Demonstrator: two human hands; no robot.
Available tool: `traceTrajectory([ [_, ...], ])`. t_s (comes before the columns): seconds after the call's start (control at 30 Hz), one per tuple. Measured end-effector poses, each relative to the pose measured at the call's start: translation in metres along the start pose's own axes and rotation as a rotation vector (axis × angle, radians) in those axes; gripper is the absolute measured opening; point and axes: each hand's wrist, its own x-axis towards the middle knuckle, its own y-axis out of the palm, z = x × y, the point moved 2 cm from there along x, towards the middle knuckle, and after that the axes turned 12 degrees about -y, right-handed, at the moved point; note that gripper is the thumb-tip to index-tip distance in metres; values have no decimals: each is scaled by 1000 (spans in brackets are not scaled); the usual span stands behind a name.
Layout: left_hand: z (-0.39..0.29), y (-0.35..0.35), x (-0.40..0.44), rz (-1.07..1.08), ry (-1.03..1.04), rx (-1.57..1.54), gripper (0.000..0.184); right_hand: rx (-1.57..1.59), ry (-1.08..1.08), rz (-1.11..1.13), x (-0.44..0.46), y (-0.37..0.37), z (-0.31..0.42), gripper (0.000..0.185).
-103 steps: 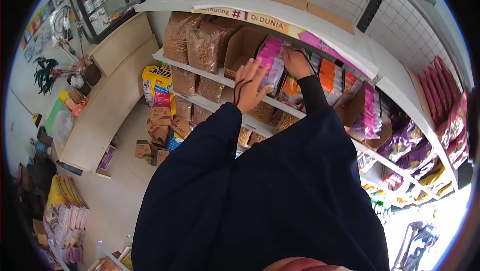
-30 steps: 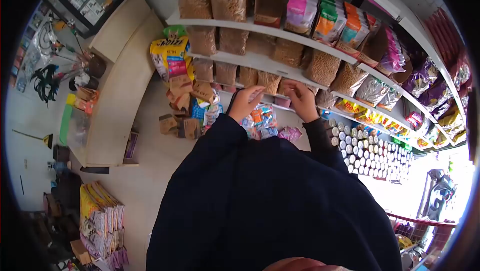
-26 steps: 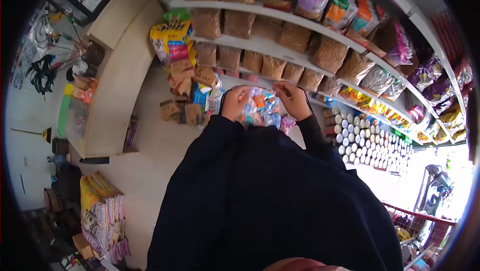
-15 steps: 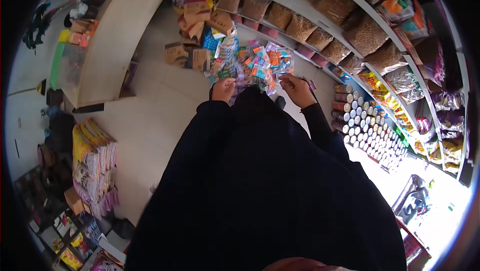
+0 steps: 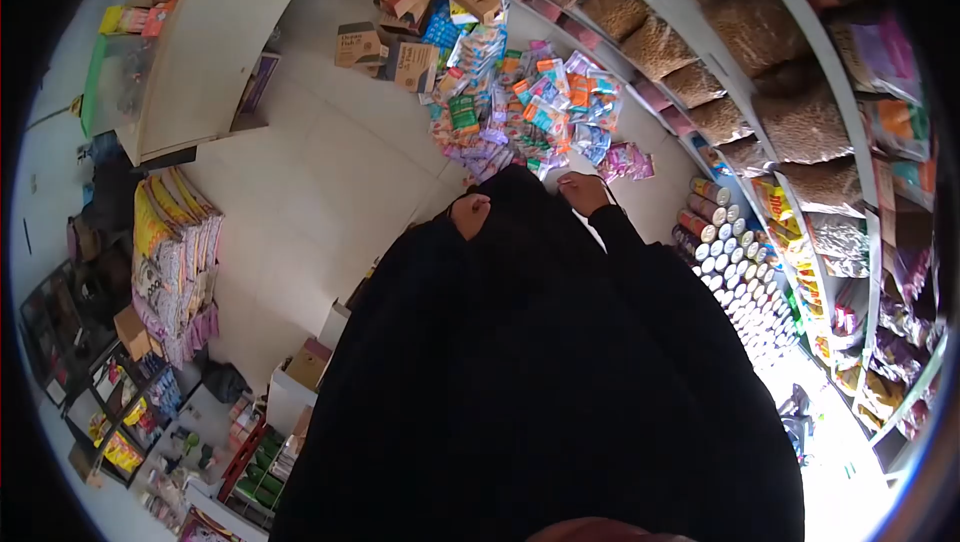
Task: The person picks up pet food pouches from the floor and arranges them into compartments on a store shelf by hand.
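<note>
Head view: a stack of yellow and white plastic sacks point(image 5: 180, 267) sits far left on the pale tiled floor point(image 5: 300, 157). Next, the bare left hand point(image 5: 469, 213) curls over black cloth point(image 5: 550, 352), then a loose heap of small multicoloured plastic packets point(image 5: 545, 114) lies on the floor ahead. The bare right hand point(image 5: 583, 192) curls near it; whether either hand grips anything, I cannot tell.

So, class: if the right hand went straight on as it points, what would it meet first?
Probably the pile of packets on the floor beyond the right hand, though depth is unclear.
</note>
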Motion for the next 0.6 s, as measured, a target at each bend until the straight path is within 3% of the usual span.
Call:
traceTrajectory([
  [0.1, 23, 17, 16, 2, -66, -23, 28, -63, 71, 61, 1, 23, -23, 21],
  [0.17, 39, 27, 34, -2, -126, -40, 28, 175, 221, 93, 5, 51, -57, 21],
  [0.37, 84, 76, 70, -26, -274, -96, 31, 61, 315, 266, 4, 98, -130, 21],
  [0.43, 102, 90, 87, -20, -239, -161, 33, 72, 353, 334, 4, 118, -162, 20],
  [0.5, 126, 105, 107, -15, -252, -183, 34, -279, 69, 383, 14, 132, -195, 22],
  [0.6, 166, 131, 148, -59, -267, -236, 36, -301, 61, 378, 38, 140, -221, 25],
])
